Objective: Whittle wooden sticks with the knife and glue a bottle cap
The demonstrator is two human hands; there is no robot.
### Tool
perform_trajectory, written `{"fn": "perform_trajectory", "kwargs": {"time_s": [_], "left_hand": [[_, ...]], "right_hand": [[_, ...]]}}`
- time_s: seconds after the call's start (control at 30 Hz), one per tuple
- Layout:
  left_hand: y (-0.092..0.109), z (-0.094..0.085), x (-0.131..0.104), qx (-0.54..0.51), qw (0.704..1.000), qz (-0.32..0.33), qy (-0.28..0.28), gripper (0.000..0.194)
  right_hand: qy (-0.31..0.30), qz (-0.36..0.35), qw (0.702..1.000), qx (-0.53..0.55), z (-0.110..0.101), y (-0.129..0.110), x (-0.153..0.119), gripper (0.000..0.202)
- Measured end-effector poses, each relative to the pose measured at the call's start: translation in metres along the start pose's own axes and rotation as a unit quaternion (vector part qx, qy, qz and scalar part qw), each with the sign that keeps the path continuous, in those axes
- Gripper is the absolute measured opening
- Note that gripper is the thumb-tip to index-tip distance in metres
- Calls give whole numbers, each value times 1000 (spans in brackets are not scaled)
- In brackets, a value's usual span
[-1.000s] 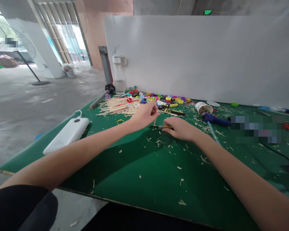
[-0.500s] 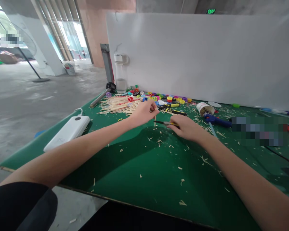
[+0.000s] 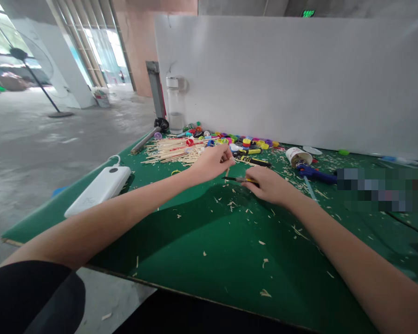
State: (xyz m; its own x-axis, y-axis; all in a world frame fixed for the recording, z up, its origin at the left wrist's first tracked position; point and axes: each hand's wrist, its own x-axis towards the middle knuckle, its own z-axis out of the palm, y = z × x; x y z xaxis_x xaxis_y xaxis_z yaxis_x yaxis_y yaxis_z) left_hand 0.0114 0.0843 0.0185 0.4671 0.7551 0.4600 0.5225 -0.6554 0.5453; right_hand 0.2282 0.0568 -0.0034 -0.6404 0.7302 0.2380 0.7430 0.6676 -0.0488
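Note:
Between the pinched fingers of my left hand (image 3: 216, 162) is a short wooden stick (image 3: 227, 171), its lower end pointing down toward the table. My right hand (image 3: 266, 185) is wrapped round a utility knife (image 3: 242, 179). Its dark blade (image 3: 229, 178) points left and lies close to the stick's lower end; whether they touch I cannot tell. Pale wood shavings (image 3: 231, 204) are scattered on the green tabletop (image 3: 223, 269) below both hands. Behind my left hand lies a loose heap of wooden sticks (image 3: 170, 150).
Coloured bottle caps (image 3: 247, 141) line the white board (image 3: 292, 83) at the back. Yellow-black tools (image 3: 254, 161) lie behind my hands. To the right are a tipped paper cup (image 3: 298, 157) and a blue glue gun (image 3: 315, 174). A white power bank (image 3: 99, 190) and glass bottle (image 3: 176, 106) stand left.
The stick in my left hand has gone from nearly upright to tilted, its top leaning right. My left hand has shifted slightly right; the knife stays low beside the stick.

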Motion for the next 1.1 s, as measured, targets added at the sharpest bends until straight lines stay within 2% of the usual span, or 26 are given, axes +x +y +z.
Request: {"fn": "perform_trajectory", "kwargs": {"time_s": [0.43, 0.83, 1.1], "left_hand": [[7, 1, -2, -2, 1000, 3, -8, 7], [5, 2, -3, -33, 999, 5, -11, 8], [10, 4, -4, -3, 1000, 9, -1, 7]], "right_hand": [[19, -4, 1000, -9, 5, 2, 1, 22], [-12, 2, 1000, 17, 3, 4, 9, 26], [-32, 12, 999, 28, 4, 4, 12, 25]]}}
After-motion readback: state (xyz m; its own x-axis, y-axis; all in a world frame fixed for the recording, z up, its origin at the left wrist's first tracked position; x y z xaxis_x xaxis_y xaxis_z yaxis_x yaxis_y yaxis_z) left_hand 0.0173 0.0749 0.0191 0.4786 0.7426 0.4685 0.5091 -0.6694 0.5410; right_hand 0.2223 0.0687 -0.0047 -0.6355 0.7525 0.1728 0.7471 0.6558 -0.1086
